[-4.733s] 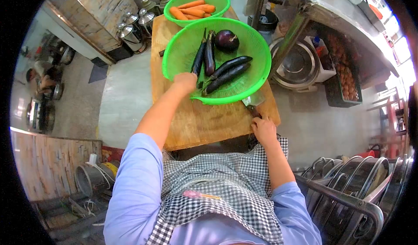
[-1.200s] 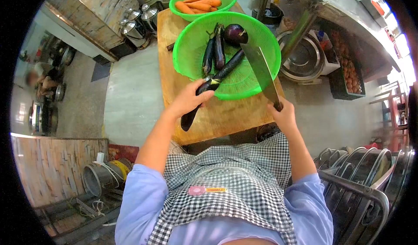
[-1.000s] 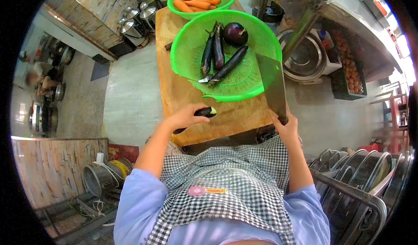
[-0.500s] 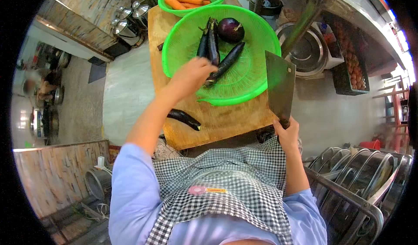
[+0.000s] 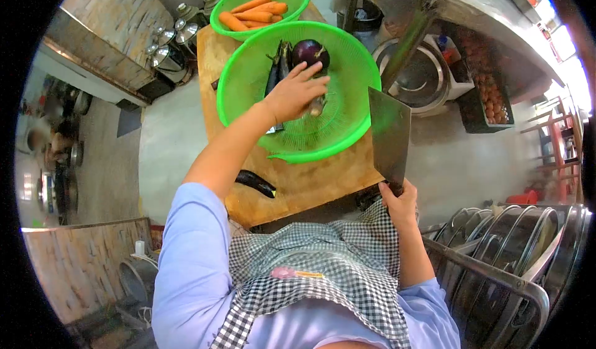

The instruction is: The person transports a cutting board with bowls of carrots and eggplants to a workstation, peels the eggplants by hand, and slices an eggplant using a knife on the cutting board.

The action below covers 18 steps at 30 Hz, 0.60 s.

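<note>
My left hand (image 5: 298, 94) is over the large green basket (image 5: 366, 129), palm down with its fingers spread. Beneath its fingertips is a round dark purple vegetable (image 5: 307, 51) with a pale stem end. Long dark eggplants (image 5: 273, 79) lie beside and partly under this hand, which hides some of them. A small pale shape under the hand is too unclear to name. My right hand (image 5: 402, 203) grips a cleaver (image 5: 390, 138) by its handle, blade up, right of the basket. Another eggplant (image 5: 256, 183) lies on the wooden board (image 5: 304, 187) nearer to me.
A smaller green basket (image 5: 303, 1) of carrots (image 5: 254, 15) stands at the board's far end. Lidded metal pots (image 5: 169, 57) are at the left. A round metal-lidded container (image 5: 416, 76) and a crate of eggs (image 5: 493, 104) sit right. A metal rack (image 5: 496, 274) stands close to my right.
My left hand has moved right and its fingers have spread from a closed pose over the eggplants. The whole view has shifted slightly. My right hand still grips the cleaver.
</note>
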Each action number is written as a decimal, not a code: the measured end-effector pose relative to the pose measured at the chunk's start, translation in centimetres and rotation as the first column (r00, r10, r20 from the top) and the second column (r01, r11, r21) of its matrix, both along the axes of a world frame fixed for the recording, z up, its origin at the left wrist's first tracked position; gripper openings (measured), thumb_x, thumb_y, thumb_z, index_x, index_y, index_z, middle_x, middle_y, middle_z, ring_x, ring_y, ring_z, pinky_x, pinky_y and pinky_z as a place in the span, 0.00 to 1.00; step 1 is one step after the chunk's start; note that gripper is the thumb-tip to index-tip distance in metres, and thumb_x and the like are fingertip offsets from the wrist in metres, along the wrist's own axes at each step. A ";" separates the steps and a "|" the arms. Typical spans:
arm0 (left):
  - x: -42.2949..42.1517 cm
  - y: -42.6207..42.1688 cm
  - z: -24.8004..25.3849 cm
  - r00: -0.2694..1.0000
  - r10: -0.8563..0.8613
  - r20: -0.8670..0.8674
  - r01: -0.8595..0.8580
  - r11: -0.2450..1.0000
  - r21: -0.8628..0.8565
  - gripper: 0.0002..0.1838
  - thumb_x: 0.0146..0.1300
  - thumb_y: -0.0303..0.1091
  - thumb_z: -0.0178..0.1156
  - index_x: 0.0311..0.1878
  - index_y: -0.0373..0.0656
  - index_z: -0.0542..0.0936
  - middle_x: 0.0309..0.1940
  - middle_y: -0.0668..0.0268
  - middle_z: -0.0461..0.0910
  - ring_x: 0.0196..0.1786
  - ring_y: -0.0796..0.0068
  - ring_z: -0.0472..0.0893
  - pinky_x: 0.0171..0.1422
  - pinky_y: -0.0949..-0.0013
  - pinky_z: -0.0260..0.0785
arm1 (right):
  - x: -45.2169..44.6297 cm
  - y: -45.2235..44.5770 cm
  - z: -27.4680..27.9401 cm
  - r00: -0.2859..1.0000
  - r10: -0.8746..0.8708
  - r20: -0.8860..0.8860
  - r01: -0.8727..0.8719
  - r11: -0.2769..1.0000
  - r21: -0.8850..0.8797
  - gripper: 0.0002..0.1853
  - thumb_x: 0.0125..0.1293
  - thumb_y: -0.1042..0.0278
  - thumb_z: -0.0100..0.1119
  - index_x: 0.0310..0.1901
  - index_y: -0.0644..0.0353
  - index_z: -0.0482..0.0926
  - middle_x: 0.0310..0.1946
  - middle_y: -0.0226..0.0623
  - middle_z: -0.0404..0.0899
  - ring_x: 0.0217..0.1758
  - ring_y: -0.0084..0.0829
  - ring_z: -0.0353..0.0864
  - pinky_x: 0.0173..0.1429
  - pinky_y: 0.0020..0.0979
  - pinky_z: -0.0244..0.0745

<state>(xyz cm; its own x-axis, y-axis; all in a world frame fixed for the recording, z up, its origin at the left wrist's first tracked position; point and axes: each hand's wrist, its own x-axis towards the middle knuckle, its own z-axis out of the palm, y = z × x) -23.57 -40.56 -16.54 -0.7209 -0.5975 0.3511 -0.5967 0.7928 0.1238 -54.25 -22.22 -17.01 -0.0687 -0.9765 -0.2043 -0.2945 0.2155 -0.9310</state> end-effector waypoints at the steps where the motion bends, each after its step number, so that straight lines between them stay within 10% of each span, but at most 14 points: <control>1: -0.2 0.7 1.7 0.983 0.037 -0.181 -0.034 0.999 0.022 0.21 0.46 0.25 0.62 0.47 0.47 0.73 0.55 0.63 0.70 0.67 0.58 0.61 0.73 0.51 0.46 | 0.1 0.0 0.3 1.000 -0.001 -0.005 0.001 1.000 -0.027 0.10 0.55 0.75 0.61 0.39 0.68 0.77 0.24 0.26 0.74 0.28 0.16 0.68 0.31 0.22 0.65; 3: -0.3 2.1 3.5 0.865 0.060 -0.498 -0.098 0.994 -0.051 0.20 0.46 0.25 0.61 0.45 0.43 0.72 0.44 0.58 0.73 0.54 0.59 0.72 0.63 0.55 0.61 | 0.6 -0.1 1.6 0.998 0.024 -0.052 -0.030 0.993 -0.118 0.12 0.55 0.76 0.61 0.42 0.67 0.77 0.26 0.29 0.76 0.28 0.17 0.69 0.33 0.22 0.67; 7: 0.9 8.1 8.3 0.547 0.341 -0.764 -0.098 0.933 0.346 0.16 0.50 0.27 0.58 0.44 0.39 0.70 0.27 0.64 0.69 0.27 0.75 0.72 0.31 0.72 0.65 | 2.8 0.2 5.5 0.974 0.096 -0.203 -0.172 0.900 -0.400 0.15 0.52 0.79 0.61 0.44 0.66 0.77 0.30 0.38 0.79 0.30 0.22 0.75 0.35 0.23 0.70; 11: 1.2 14.8 11.6 0.447 0.586 -0.677 0.148 0.697 0.701 0.18 0.55 0.29 0.56 0.48 0.38 0.65 0.26 0.69 0.69 0.19 0.81 0.69 0.24 0.76 0.64 | 6.2 0.8 9.0 0.931 0.175 -0.321 -0.353 0.656 -0.667 0.17 0.49 0.82 0.59 0.44 0.67 0.77 0.28 0.39 0.78 0.27 0.27 0.77 0.33 0.27 0.71; 17: 5.1 17.7 1.1 0.013 0.814 -0.580 0.844 0.303 0.443 0.23 0.64 0.39 0.55 0.61 0.42 0.65 0.55 0.65 0.71 0.57 0.73 0.70 0.60 0.65 0.63 | 9.0 1.4 10.4 0.787 0.240 -0.568 -0.610 0.440 -0.659 0.32 0.37 0.77 0.65 0.52 0.58 0.74 0.29 0.41 0.78 0.30 0.41 0.78 0.33 0.36 0.73; 18: 4.6 18.2 1.8 0.190 0.740 -0.646 0.644 0.403 0.651 0.24 0.64 0.40 0.55 0.61 0.43 0.66 0.55 0.64 0.71 0.57 0.72 0.70 0.62 0.65 0.62 | 9.3 1.5 10.7 0.783 0.253 -0.568 -0.617 0.434 -0.657 0.32 0.37 0.77 0.65 0.52 0.57 0.73 0.29 0.40 0.78 0.30 0.41 0.78 0.33 0.36 0.73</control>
<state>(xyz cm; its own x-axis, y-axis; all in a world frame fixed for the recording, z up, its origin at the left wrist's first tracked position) -18.93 -22.41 -14.76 -0.2611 -0.9632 -0.0637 0.4890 -0.1889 0.8516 -44.94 -20.76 -6.35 0.5321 -0.6174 0.5794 -0.4381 -0.7863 -0.4356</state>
